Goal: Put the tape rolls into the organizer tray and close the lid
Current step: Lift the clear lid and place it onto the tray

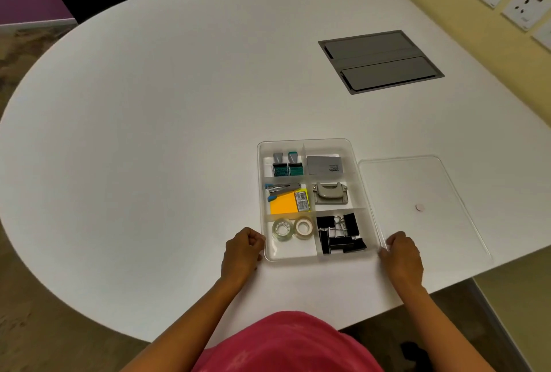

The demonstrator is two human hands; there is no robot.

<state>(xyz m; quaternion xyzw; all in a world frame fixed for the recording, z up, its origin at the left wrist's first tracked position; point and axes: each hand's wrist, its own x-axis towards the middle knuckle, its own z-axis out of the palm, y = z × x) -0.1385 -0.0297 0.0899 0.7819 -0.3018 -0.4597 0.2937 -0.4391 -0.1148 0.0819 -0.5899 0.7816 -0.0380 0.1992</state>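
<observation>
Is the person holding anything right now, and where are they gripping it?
Both hands, left and right, rest curled against the organizer tray's near corners; a real grip cannot be told.

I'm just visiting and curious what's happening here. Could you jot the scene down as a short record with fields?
tape rolls: two, side by side in the tray's near-left compartment
organizer tray: clear, open
lid: off, flat on the table right of the tray
left hand: curled at the tray's near-left edge
right hand: curled at the tray's near-right corner
left to do: close the lid
</observation>
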